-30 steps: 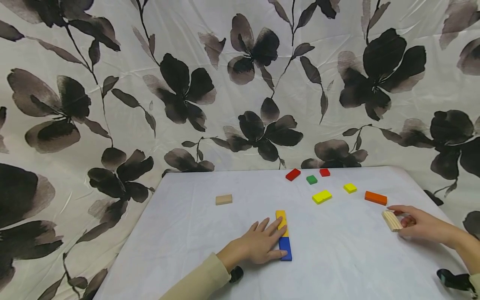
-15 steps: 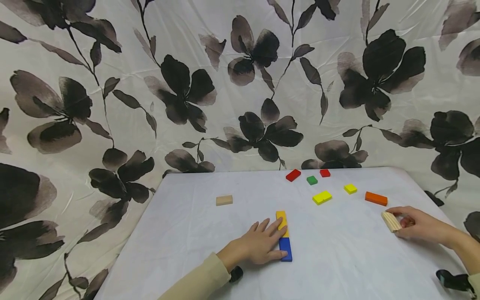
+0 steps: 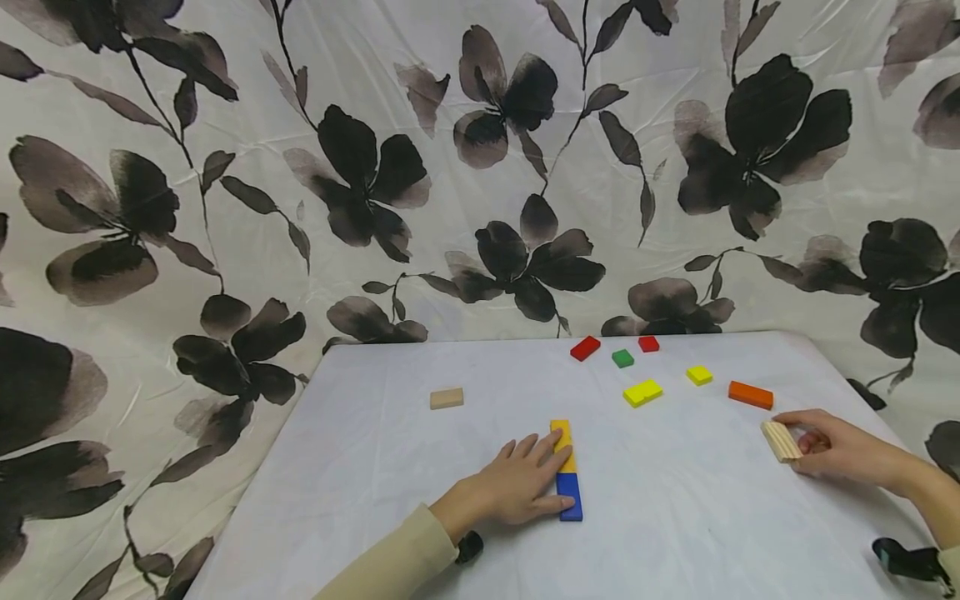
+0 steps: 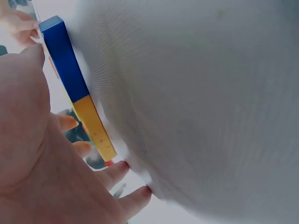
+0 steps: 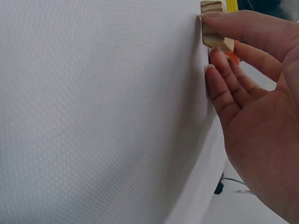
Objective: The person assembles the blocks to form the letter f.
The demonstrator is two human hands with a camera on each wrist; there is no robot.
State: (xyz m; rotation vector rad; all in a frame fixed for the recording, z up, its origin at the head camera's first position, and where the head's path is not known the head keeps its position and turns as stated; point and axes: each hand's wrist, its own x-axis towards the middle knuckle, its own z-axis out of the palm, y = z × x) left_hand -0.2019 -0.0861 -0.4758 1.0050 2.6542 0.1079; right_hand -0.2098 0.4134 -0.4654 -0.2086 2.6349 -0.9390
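In the head view a yellow block [image 3: 559,426] and a blue block [image 3: 570,487] lie end to end, forming one straight strip. My left hand [image 3: 510,485] rests on them with fingers spread, the fingertips over the yellow block and the thumb on the blue one. The left wrist view shows the blue block [image 4: 65,60] meeting the yellow block [image 4: 96,128] flush. At the right, my right hand [image 3: 843,448] pinches a pale wooden block [image 3: 781,442] with grooved, striped grain. In the right wrist view the thumb and fingers grip this wooden block [image 5: 212,38] close to the cloth.
Beyond the right hand lies an orange block [image 3: 751,395]. Two bright yellow blocks [image 3: 642,393], a green block [image 3: 622,358] and two red blocks [image 3: 585,348] are scattered toward the back. A tan block [image 3: 447,398] lies left of centre on the white-covered table [image 3: 337,467]. A floral curtain [image 3: 420,208] hangs behind.
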